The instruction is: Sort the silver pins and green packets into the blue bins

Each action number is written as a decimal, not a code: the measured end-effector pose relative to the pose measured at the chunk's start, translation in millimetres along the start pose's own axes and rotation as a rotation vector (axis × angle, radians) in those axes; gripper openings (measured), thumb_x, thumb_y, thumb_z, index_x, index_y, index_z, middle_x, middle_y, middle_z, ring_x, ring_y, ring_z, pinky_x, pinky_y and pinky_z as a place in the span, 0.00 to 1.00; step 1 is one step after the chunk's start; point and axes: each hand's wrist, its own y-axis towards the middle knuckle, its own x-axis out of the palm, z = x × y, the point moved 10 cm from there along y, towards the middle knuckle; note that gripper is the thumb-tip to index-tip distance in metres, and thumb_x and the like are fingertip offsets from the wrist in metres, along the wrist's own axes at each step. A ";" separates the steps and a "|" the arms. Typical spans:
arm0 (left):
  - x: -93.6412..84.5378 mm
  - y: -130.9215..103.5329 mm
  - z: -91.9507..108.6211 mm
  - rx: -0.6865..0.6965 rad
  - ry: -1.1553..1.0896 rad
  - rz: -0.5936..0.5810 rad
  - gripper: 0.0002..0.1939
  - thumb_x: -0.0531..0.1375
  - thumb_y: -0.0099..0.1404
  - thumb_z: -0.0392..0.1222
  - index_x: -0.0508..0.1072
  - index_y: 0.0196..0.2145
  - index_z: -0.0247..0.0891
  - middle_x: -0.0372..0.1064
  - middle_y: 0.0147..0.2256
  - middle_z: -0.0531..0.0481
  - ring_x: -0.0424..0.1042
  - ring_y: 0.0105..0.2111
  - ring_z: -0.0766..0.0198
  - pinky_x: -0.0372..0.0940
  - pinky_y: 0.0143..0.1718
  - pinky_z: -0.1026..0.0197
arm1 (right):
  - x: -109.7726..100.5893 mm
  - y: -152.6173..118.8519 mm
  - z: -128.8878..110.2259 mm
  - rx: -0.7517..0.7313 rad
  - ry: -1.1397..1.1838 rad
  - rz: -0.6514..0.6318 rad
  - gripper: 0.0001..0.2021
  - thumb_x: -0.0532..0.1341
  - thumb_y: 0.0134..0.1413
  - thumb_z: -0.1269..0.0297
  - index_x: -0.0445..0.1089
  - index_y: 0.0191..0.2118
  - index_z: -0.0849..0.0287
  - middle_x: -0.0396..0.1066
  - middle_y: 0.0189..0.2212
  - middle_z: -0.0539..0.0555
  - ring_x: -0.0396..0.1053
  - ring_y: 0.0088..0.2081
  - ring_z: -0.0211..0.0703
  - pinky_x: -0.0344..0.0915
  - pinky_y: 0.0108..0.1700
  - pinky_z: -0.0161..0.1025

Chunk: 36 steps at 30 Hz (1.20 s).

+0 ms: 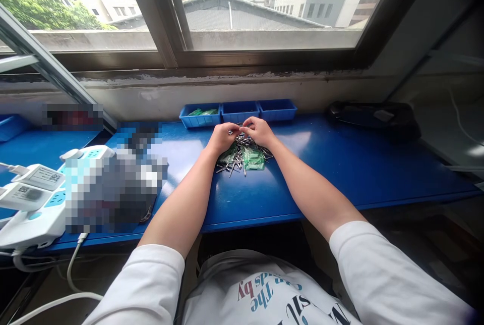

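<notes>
Over a pile of thin metal rods (235,159), some silver and some dark, my left hand (224,138) and my right hand (259,132) meet fingertip to fingertip. Both have their fingers pinched together. Whatever lies between the fingertips is too small and too covered to make out. Clear-and-green plastic packets (254,159) lie among the rods, just below my right hand. The far part of the pile is hidden behind my hands.
Behind my hands stand a blue bin with green packets (200,119), a middle blue bin (240,112) and a right blue bin (278,109). A white power strip (49,209) with plugs sits at left on the blue table (359,163). A black case (374,118) lies at right.
</notes>
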 end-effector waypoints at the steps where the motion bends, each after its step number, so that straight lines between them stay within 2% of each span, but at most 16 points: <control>1: -0.4 0.2 -1.2 -0.008 0.011 0.006 0.11 0.58 0.62 0.45 0.78 0.35 0.38 0.77 0.36 0.48 0.74 0.36 0.61 0.67 0.41 0.61 | -0.4 0.3 -0.8 -0.008 0.015 0.004 0.16 0.63 0.49 0.50 0.68 0.35 0.58 0.72 0.22 0.49 0.70 0.27 0.40 0.65 0.33 0.38; 6: -1.2 -0.3 -5.9 -0.052 0.060 0.006 0.11 0.55 0.63 0.42 0.76 0.37 0.38 0.77 0.36 0.49 0.73 0.36 0.61 0.66 0.41 0.61 | -9.5 2.0 -5.0 -0.088 0.014 0.068 0.13 0.63 0.47 0.53 0.69 0.30 0.60 0.74 0.28 0.52 0.71 0.31 0.41 0.66 0.35 0.38; 10: -0.1 -1.3 -6.4 -0.063 0.052 -0.011 0.12 0.53 0.64 0.43 0.75 0.36 0.39 0.76 0.35 0.49 0.72 0.36 0.61 0.65 0.41 0.61 | -11.5 3.1 -1.5 -0.079 -0.017 0.066 0.11 0.64 0.46 0.57 0.71 0.30 0.60 0.74 0.28 0.52 0.70 0.31 0.40 0.66 0.36 0.38; 13: 1.2 -1.8 -7.3 -0.082 0.034 -0.021 0.13 0.52 0.66 0.45 0.74 0.37 0.39 0.76 0.35 0.49 0.72 0.36 0.62 0.65 0.41 0.62 | -11.6 3.0 -0.4 -0.064 -0.026 0.063 0.12 0.61 0.49 0.55 0.71 0.28 0.60 0.73 0.25 0.52 0.68 0.27 0.38 0.64 0.33 0.37; 18: 1.1 -1.3 -5.5 -0.070 0.025 -0.012 0.12 0.53 0.65 0.45 0.73 0.39 0.39 0.76 0.36 0.49 0.71 0.36 0.63 0.65 0.41 0.62 | -12.5 2.5 -0.2 -0.047 -0.054 0.079 0.19 0.59 0.52 0.48 0.70 0.23 0.60 0.71 0.21 0.51 0.60 0.21 0.35 0.58 0.26 0.36; 23: 2.0 -0.9 -8.3 -0.072 0.045 -0.016 0.12 0.53 0.65 0.45 0.74 0.38 0.39 0.76 0.35 0.50 0.71 0.35 0.62 0.65 0.40 0.62 | -13.7 4.3 3.1 -0.016 0.168 0.091 0.15 0.64 0.45 0.51 0.72 0.32 0.58 0.72 0.23 0.50 0.68 0.26 0.39 0.63 0.29 0.36; 28: 2.1 -1.0 -6.7 -0.055 0.042 -0.020 0.13 0.53 0.65 0.45 0.75 0.38 0.39 0.76 0.35 0.49 0.72 0.35 0.61 0.64 0.40 0.61 | -16.8 3.8 0.4 0.002 0.326 0.084 0.12 0.66 0.40 0.55 0.71 0.27 0.59 0.72 0.22 0.51 0.65 0.24 0.37 0.63 0.28 0.36; 32: -0.2 -0.8 -5.1 -0.079 0.088 -0.024 0.12 0.54 0.64 0.47 0.75 0.38 0.40 0.76 0.37 0.49 0.73 0.39 0.60 0.63 0.45 0.59 | -22.2 3.5 2.2 0.017 0.249 0.113 0.12 0.63 0.42 0.54 0.72 0.28 0.59 0.73 0.24 0.52 0.67 0.27 0.39 0.66 0.31 0.38; 36: -11.3 -0.5 -13.9 -0.160 0.208 0.038 0.13 0.55 0.63 0.47 0.75 0.41 0.41 0.75 0.41 0.48 0.71 0.45 0.56 0.59 0.51 0.55 | -46.3 3.2 0.9 -0.028 -0.048 0.281 0.15 0.60 0.47 0.56 0.73 0.37 0.59 0.75 0.35 0.55 0.70 0.37 0.45 0.67 0.42 0.43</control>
